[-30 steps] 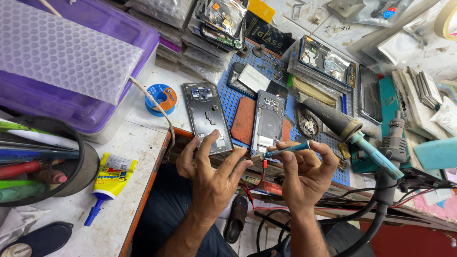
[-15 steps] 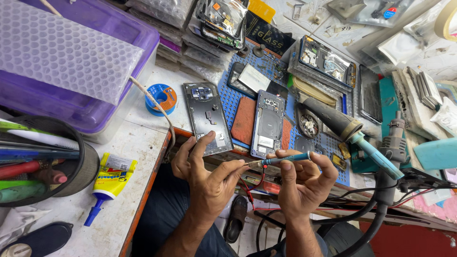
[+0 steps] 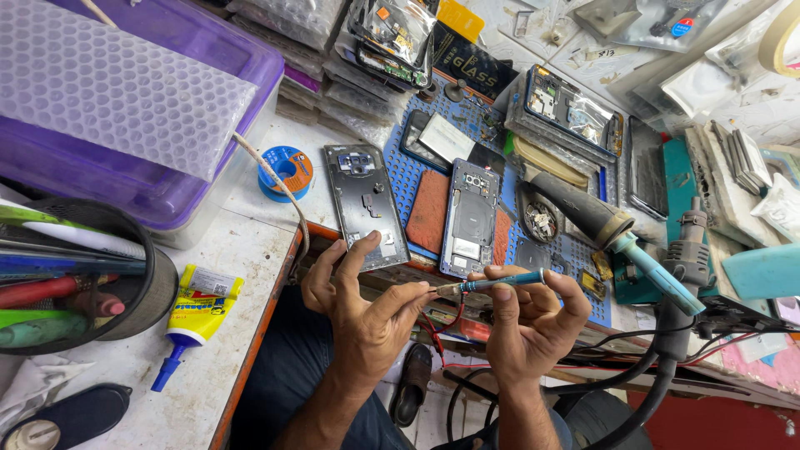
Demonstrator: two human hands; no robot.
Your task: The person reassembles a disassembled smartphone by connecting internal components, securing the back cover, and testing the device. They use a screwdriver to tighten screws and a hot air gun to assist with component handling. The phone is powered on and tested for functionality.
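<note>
So the whole tabletop (image 3: pixel 250 250) is sitting there packed with repair clutter, and taking up the biggest chunk at the left is a purple plastic bin (image 3: pixel 167 179) with a sheet of bubble wrap (image 3: pixel 108 92) draped over it. Next down in size, a blue work mat (image 3: pixel 500 167) is lying in the middle carrying two opened phones: a dark phone frame (image 3: pixel 365 204) hanging near the front edge and a blue-grey phone body (image 3: pixel 471 218) just beside it, back cover off, insides showing. A black pen holder (image 3: pixel 125 283) is standing at the left edge, a yellow glue bottle (image 3: pixel 193 321) is lying beside it, and a small blue solder spool (image 3: pixel 285 171) is sitting behind the frame. Right at the front edge, below both phones, the left hand (image 3: pixel 362 312) is pinching its fingertips around something tiny, too small for me to make out, so that grip is closing on a part I can't name. The right hand (image 3: pixel 529 321) is grasping a slim teal hand tool (image 3: pixel 500 283) with thumb and fingers wrapped on it, tip pointing straight at the left fingertips and just about touching them. Judging by that, the phones are sitting stripped and waiting, the fiddly bit is going on right now, and reassembly is looking like it's all left to do.
</note>
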